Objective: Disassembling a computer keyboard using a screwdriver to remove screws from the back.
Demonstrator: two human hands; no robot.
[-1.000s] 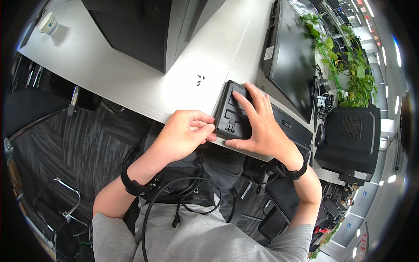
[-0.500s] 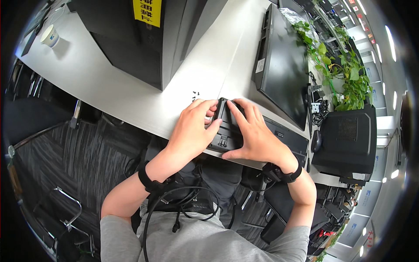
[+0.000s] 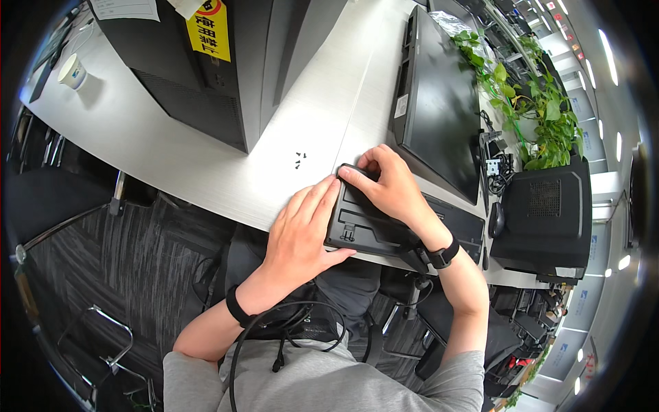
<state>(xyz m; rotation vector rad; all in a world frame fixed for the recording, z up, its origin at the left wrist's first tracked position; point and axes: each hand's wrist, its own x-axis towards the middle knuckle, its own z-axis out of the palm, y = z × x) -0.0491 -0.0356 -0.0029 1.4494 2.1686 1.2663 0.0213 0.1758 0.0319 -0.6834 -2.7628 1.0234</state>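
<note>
Black keyboard (image 3: 384, 230) lying underside-up at the near counter (image 3: 206, 165) edge, left hand (image 3: 302, 230) pressing flat on its left end, fingers extended, right hand (image 3: 391, 185) curling over its far edge, monitor (image 3: 439, 103) lying just beyond

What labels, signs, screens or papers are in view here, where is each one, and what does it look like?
Yellow sign: stuck on the black computer tower, top left; rectangular, dark print, red ring at its top.
White sheet: on the tower's top edge; pale with fine print.
Monitor: lying on the desk beyond the right hand; flat black panel, dark.
White sticker: on the monitor's left edge; small rectangle.
</note>
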